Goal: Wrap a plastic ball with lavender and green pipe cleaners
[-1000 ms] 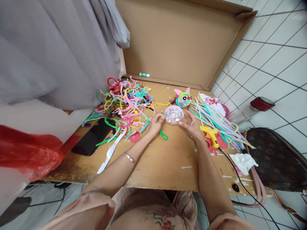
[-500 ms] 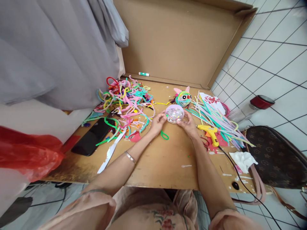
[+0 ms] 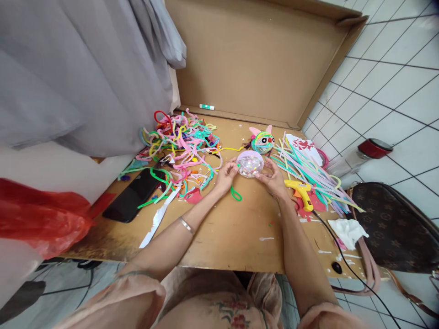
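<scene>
The tall brown cardboard panel point(image 3: 254, 59) rises behind the worn tan wooden tabletop point(image 3: 236, 237) where I work. On my left sprawls a tangled heap of fuzzy pink, turquoise, green and yellow stems point(image 3: 187, 144); on my right, a bundle of straight pastel fuzzy stems point(image 3: 308, 169) fans out. My left hand point(image 3: 226, 177) and right hand point(image 3: 273, 178) flank the clear, rounded plastic bowl-like piece point(image 3: 250, 165), over the middle of the tabletop, their fingers clamped on its opposite sides. It is see-through and shiny, with a pale lilac band around its upper edge and small white, yellow and pink flecks showing below; I can't tell whether they sit inside or on the wall. The yellow plastic glue gun point(image 3: 302, 192) lies just beside my right hand. Beyond the bowl-like piece sits the striped, pink-eared round figure point(image 3: 262, 142). A bent bright-green fuzzy stem point(image 3: 236, 194) lies near my left hand.
</scene>
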Demonstrator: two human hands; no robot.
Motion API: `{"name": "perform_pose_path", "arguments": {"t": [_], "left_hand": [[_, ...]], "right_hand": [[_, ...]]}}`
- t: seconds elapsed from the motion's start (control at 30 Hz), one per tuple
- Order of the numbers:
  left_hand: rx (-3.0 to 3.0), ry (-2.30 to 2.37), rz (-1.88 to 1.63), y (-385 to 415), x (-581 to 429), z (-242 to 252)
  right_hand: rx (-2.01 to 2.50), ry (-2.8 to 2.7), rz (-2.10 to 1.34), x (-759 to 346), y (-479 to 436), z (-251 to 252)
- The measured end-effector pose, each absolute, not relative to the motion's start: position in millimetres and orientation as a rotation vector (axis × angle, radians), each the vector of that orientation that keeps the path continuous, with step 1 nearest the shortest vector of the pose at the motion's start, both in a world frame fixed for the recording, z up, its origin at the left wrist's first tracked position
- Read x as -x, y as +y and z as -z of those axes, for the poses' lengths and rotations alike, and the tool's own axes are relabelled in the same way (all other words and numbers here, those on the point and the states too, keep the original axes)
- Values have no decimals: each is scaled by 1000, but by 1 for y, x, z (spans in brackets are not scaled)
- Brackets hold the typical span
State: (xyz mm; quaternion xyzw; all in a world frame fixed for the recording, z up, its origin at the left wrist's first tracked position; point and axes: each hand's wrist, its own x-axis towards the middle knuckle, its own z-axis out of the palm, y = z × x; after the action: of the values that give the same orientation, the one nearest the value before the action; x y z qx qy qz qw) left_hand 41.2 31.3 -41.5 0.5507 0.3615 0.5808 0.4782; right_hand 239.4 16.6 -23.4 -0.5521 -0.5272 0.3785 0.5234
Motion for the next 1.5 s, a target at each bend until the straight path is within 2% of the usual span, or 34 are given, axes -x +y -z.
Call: {"name": "perform_pose_path", "arguments": {"t": [0.6,0.8,0.9,1.07,1.2,1.5], "left_hand": [[-1357,1004,-1473,34,-40,43],[-1321,1040,-1526,22,-42,30],[-1354,936,-1422,-1,-47,18],[-1330,885,-1335,-37,-53,9],[-1283,884,-1358,-47,-54,10],[-1189,811,-1212,-56,-60,2]], "right_hand": [[1380,-1267,-840,-238,14,18],[1303,-1186,-585,-236,10,5],[1205,-1174,-495,-228,0,-10],[1116,-1365,-754,-208,-28,-28],[1099,-1406,-945,-198,-43,-22],[1116,-1293,-940,-199,-48,-5]]}}
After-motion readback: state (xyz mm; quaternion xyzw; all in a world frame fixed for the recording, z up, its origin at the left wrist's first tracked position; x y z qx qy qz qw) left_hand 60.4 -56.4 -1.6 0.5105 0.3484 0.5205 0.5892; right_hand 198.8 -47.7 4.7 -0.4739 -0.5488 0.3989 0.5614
